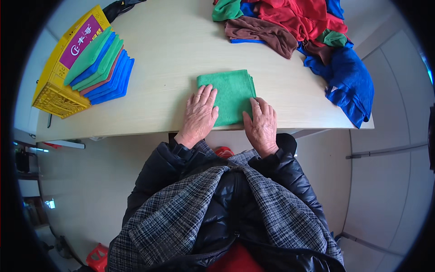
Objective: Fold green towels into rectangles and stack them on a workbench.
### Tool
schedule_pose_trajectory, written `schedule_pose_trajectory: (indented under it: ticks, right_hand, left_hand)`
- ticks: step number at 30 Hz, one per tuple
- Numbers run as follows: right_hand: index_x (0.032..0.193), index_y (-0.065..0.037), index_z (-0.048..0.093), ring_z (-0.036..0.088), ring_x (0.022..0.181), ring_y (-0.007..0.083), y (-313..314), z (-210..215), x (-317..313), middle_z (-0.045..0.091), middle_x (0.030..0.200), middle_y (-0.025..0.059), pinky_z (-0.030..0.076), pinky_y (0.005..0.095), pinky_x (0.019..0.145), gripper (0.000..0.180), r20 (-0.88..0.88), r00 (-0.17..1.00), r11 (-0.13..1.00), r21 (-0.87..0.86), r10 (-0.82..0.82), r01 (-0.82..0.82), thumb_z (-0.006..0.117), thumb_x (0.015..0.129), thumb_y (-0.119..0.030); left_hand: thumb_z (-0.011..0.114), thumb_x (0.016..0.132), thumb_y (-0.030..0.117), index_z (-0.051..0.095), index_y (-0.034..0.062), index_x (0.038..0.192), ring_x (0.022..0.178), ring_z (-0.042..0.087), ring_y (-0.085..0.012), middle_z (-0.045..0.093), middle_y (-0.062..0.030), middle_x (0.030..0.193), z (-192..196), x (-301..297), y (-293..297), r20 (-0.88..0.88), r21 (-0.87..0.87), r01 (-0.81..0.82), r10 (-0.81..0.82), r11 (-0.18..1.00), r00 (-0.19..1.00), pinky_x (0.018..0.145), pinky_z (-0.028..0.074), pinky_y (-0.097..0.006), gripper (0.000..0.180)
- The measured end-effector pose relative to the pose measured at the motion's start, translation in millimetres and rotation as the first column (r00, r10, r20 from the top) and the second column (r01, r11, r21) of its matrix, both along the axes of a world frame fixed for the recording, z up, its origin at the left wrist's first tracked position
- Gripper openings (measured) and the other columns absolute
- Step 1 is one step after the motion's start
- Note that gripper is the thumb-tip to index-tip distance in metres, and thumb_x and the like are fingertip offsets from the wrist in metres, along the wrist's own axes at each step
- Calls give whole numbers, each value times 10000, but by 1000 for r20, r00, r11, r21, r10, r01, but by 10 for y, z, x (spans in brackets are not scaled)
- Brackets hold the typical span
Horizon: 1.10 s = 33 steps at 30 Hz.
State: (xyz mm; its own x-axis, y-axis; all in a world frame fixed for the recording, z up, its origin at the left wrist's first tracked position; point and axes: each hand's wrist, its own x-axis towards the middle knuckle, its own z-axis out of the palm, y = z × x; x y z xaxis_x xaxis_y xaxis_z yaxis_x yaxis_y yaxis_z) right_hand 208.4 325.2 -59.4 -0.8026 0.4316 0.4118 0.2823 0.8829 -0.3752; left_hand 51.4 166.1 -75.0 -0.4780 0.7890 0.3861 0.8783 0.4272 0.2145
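Note:
A green cloth (pixel 231 93), folded into a flat square, lies at the near edge of the table in front of me. My left hand (pixel 200 111) rests flat along its left side, fingers stretched out over the fabric. On the other side, my right hand (pixel 262 120) touches the right edge with its fingers extended and slightly bent. Neither hand grips the cloth. Layered edges show at the cloth's upper right corner. To the left stands a stack of folded cloths (pixel 102 68) in green, blue and brown.
A yellow box (pixel 56 90) with a purple panel stands behind the stack at the table's left. Loose red, blue, green and brown cloths (pixel 290 22) lie heaped at the far right, and a blue one (pixel 349 81) reaches the right edge. A red stool (pixel 97 258) is on the floor.

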Motion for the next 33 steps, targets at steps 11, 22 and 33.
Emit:
schedule_pose_trajectory:
  ticks: [11, 22, 33]
  right_hand:
    - [1366, -24, 562, 462, 1352, 392, 779, 2, -644, 524, 1445, 179, 365, 497, 1132, 442, 99, 927, 931, 10, 363, -365, 574, 965, -209]
    - [1458, -65, 498, 369, 1453, 368, 139, -31, -703, 454, 1537, 159, 286, 499, 1192, 514, 94, 926, 930, -57, 366, -362, 535, 995, -286]
    - [1462, -25, 479, 347, 1457, 398, 161, -65, -612, 440, 1538, 184, 265, 554, 1188, 594, 112, 978, 974, 123, 176, -189, 557, 972, -351]
  left_hand:
    - [625, 949, 354, 530, -7, 1377, 1242, 488, -320, 518, -176, 1392, 312, 340, -227, -50, -39, 69, -71, 997, 996, 1043, 377, -457, 568]
    - [674, 901, 229, 623, 23, 1252, 1099, 547, -288, 594, -123, 1248, 237, 319, -19, -39, 8, 109, -108, 994, 993, 977, 403, -455, 410]
    - [656, 918, 201, 635, 31, 1230, 1164, 550, -291, 604, -119, 1280, 420, 95, 56, 144, 54, 181, -187, 982, 972, 1008, 428, -446, 356]
